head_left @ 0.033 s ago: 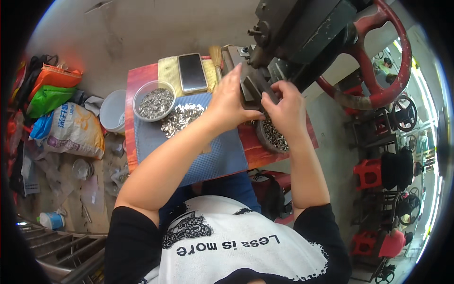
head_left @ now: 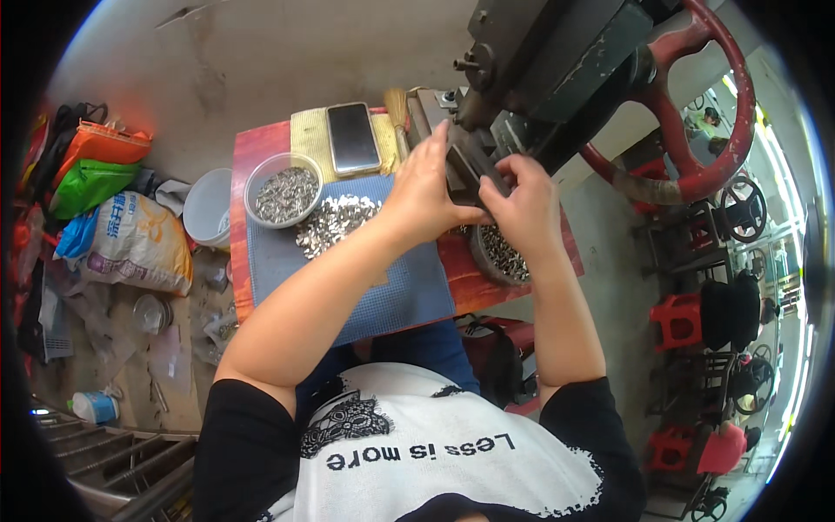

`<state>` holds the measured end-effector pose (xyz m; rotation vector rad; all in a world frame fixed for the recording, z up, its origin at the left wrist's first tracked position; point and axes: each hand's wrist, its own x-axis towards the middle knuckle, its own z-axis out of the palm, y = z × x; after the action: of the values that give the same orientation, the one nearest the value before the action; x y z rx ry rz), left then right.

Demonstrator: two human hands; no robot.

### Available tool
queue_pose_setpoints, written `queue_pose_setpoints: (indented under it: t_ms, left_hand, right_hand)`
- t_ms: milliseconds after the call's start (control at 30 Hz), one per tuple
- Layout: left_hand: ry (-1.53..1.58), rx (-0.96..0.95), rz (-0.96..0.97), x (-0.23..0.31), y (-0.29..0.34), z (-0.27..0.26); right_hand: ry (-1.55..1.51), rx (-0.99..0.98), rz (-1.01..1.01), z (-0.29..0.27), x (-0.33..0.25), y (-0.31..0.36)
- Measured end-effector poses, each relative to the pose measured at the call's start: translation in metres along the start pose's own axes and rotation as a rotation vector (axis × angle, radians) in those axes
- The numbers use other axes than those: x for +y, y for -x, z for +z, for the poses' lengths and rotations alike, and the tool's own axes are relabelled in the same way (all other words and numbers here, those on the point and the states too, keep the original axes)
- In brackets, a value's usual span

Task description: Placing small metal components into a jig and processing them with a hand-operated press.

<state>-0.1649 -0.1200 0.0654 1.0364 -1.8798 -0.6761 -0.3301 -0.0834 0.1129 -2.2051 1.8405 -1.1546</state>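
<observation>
My left hand (head_left: 426, 193) is beside the bed of a dark hand press (head_left: 557, 61), fingers stretched forward along its edge. Its thumb points right, towards my other hand. On the right, my right hand (head_left: 524, 204) is closed, its bent fingertips at a dark metal bar (head_left: 478, 165) under the press head; anything small between them is hidden. Just below both hands stands a round tub of small metal parts (head_left: 503, 254), partly covered by my right hand. Left of my left forearm, a heap of shiny flat metal pieces (head_left: 335, 224) lies on a blue ribbed mat (head_left: 348, 304).
A clear tub (head_left: 252, 209) holds small metal parts, near a phone (head_left: 353, 137) on a yellow cloth (head_left: 311, 130). A brush (head_left: 397, 109) lies by the press. The press's red handwheel (head_left: 739, 96) rises right. Sacks (head_left: 130, 244) and a white bucket (head_left: 202, 209) stand left. Farther right are other people and red stools (head_left: 678, 320).
</observation>
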Motion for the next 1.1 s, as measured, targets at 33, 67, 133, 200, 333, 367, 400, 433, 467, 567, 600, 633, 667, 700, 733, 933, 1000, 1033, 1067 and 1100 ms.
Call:
queue_pose_setpoints:
  t_ms: [33, 67, 133, 200, 333, 367, 400, 433, 467, 567, 600, 633, 667, 700, 733, 933, 1000, 1033, 1067, 1100]
  left_hand:
    - [0.018, -0.005, -0.006, 0.000, -0.003, 0.006]
    - [0.035, -0.010, -0.014, 0.001, -0.005, 0.012]
    - [-0.030, 0.050, 0.038, 0.002, -0.002, 0.020]
    - [-0.097, 0.118, 0.034, 0.004, -0.002, 0.024]
    - [-0.111, 0.177, -0.003, 0.002, -0.004, 0.032]
    - [-0.136, 0.165, 0.000, 0.002, -0.002, 0.032]
    - [-0.163, 0.153, 0.002, 0.002, 0.001, 0.029]
    - [-0.121, 0.135, 0.000, 0.004, 0.001, 0.032]
    - [-0.121, 0.135, 0.004, 0.004, 0.001, 0.034]
    - [-0.141, 0.153, 0.018, 0.006, 0.001, 0.035]
    - [-0.149, 0.138, 0.013, 0.008, 0.000, 0.034]
    - [-0.160, 0.127, 0.002, 0.009, 0.001, 0.032]
    - [-0.162, 0.127, 0.001, 0.010, 0.000, 0.032]
    - [-0.147, 0.130, -0.006, 0.010, -0.001, 0.033]
    - [-0.133, 0.134, -0.016, 0.010, 0.000, 0.033]
    - [-0.102, 0.141, -0.037, 0.006, 0.004, 0.033]
    - [-0.090, 0.133, -0.029, 0.009, 0.004, 0.035]
    - [-0.078, 0.126, -0.034, 0.010, 0.004, 0.035]
    - [-0.067, 0.121, -0.041, 0.009, 0.003, 0.035]
    - [-0.059, 0.114, -0.040, 0.008, 0.003, 0.037]
  right_hand:
    - [-0.016, -0.023, 0.024, 0.000, 0.003, 0.001]
    - [-0.015, -0.017, 0.021, -0.002, 0.004, -0.001]
    - [-0.126, -0.150, 0.171, -0.006, 0.004, -0.005]
    - [-0.143, -0.154, 0.148, -0.007, 0.003, -0.008]
    - [-0.051, -0.190, 0.030, -0.009, 0.002, -0.015]
    - [-0.116, -0.196, 0.112, -0.010, 0.007, -0.019]
    - [-0.183, -0.202, 0.193, -0.010, 0.012, -0.023]
    - [-0.130, -0.089, 0.116, -0.007, 0.027, -0.025]
    - [-0.129, -0.085, 0.116, 0.000, 0.039, -0.026]
    - [-0.092, -0.188, 0.061, 0.018, 0.063, -0.032]
    - [-0.092, -0.185, 0.062, 0.022, 0.067, -0.033]
    - [-0.080, -0.198, 0.088, 0.026, 0.068, -0.034]
    - [-0.066, -0.210, 0.114, 0.027, 0.068, -0.034]
    - [-0.067, -0.210, 0.115, 0.023, 0.069, -0.035]
    - [0.034, -0.225, 0.133, 0.018, 0.063, -0.036]
    - [0.121, 1.232, -0.076, -0.079, 0.115, -0.007]
    - [0.213, 1.262, 0.087, -0.104, 0.126, -0.008]
    - [0.023, 1.133, 0.166, -0.104, 0.131, -0.021]
    - [-0.087, 1.111, -0.029, -0.095, 0.147, -0.034]
    - [-0.076, 1.111, -0.027, -0.104, 0.160, -0.027]
